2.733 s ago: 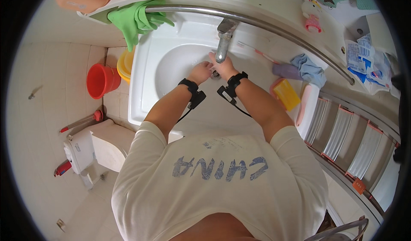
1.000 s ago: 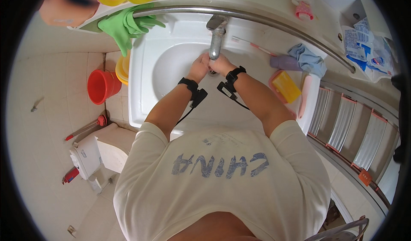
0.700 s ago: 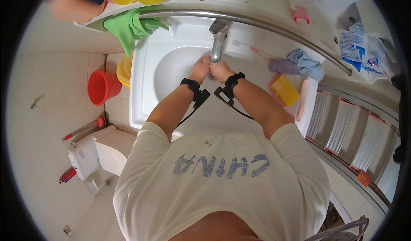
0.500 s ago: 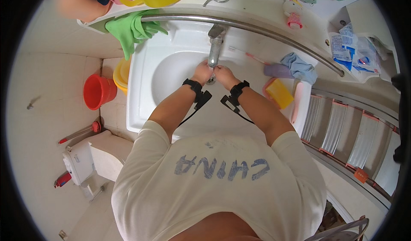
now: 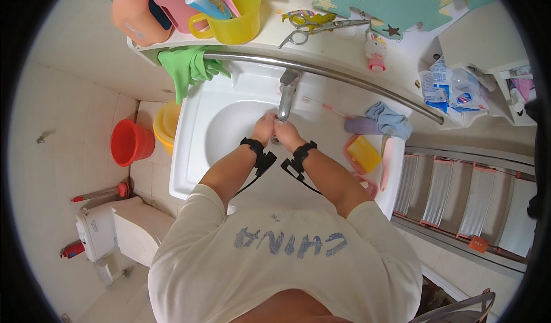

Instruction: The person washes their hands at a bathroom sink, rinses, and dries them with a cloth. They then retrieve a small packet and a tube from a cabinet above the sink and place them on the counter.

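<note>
A white washbasin fills the middle of the head view, set against a tiled wall and floor. A chrome rail runs across the back of the basin, with a green rubber glove draped over its left end. A shelf above carries a yellow mug, a pink container, and scissors. A red bucket stands on the floor to the left of the basin.

On the basin's right ledge lie a blue cloth, a yellow soap bar in a pink dish, and a toothbrush.

The chrome tap projects over the bowl. Both hands meet directly beneath its spout, over the bowl. The left hand and the right hand press against each other, fingers loosely curled; no object is visible between them, though the contact area is too small to confirm this. Each wrist wears a black strap.

Assessment: washing is in progress. Whether water runs cannot be determined, and no lather is discernible. The soap rests in its dish, untouched at this moment. Rinsing completion and drying appear outstanding.
</note>
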`<state>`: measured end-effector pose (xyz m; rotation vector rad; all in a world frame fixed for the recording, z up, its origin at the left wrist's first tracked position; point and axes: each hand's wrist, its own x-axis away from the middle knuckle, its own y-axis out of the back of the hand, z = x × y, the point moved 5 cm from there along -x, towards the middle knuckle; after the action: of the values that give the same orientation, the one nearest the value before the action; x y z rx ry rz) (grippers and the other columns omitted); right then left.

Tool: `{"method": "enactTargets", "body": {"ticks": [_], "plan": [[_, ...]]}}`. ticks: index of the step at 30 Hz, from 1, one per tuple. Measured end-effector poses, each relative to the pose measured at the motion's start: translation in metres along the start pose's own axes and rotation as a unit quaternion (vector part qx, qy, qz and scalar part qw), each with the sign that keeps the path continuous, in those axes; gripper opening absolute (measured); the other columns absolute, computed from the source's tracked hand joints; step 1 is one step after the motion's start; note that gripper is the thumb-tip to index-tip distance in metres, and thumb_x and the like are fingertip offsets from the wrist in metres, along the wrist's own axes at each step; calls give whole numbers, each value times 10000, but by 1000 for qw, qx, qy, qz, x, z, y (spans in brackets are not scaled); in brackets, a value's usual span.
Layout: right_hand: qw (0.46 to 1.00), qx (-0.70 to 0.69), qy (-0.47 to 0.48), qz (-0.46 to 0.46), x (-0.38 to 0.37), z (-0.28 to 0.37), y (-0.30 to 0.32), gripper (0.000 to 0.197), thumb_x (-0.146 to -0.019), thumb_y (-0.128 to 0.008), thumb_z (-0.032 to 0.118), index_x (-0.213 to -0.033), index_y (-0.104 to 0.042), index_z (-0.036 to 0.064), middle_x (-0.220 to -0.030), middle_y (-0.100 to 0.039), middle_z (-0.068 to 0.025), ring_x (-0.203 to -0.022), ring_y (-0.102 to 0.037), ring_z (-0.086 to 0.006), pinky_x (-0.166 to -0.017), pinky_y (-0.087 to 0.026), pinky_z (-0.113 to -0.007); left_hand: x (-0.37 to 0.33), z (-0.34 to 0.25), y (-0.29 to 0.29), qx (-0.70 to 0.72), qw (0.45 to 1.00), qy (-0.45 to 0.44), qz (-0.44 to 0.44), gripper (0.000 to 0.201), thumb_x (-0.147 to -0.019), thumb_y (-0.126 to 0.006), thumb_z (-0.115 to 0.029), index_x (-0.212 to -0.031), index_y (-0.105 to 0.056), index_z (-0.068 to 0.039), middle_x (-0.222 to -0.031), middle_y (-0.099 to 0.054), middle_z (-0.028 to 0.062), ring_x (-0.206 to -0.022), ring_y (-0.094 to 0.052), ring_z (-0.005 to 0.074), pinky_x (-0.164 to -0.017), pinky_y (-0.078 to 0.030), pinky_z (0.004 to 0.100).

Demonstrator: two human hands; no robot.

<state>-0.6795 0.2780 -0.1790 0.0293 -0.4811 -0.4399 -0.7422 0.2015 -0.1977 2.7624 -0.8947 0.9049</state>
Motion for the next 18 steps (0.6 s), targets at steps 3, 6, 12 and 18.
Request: {"method": "enactTargets", "body": {"ticks": [3, 6, 12, 18], "plan": [[952, 299, 58, -6, 2, 21, 39, 322, -909, -471, 307, -972, -623, 30, -930, -652, -188, -889, -627, -336, -769, -485, -448, -3, 0, -15, 27, 999, -8, 39, 312, -971, -428, -313, -1023, -600, -58, -863, -605, 33, -748, -555, 117, -657, -455, 272], [914, 353, 173, -102, 20, 62, 71, 247, -863, -523, 201, -1061, -583, 67, -918, -620, -137, -835, -618, -299, -737, -493, -413, -11, -3, -25, -47, 996, -42, 57, 254, -940, -478, -262, -932, -633, -62, -785, -604, 28, -715, -562, 126, -647, -452, 273], [916, 261, 293, -78, 55, 142, 76, 491, -797, -569, 70, -1277, -492, 136, -910, -590, -115, -781, -609, -255, -696, -494, -365, -10, -16, -22, -189, 966, -176, -14, 236, -806, -475, -46, -990, -623, -30, -820, -639, 173, -762, -615, 289, -700, -481, 393], [852, 368, 349, -132, 77, 165, 50, 495, -745, -548, 79, -1239, -536, 122, -945, -612, -144, -815, -609, -331, -703, -500, -417, 28, -24, 4, -357, 912, -198, -45, 575, -809, -597, -115, -1328, -376, 1, -884, -635, 261, -858, -642, 338, -727, -511, 423]]}}
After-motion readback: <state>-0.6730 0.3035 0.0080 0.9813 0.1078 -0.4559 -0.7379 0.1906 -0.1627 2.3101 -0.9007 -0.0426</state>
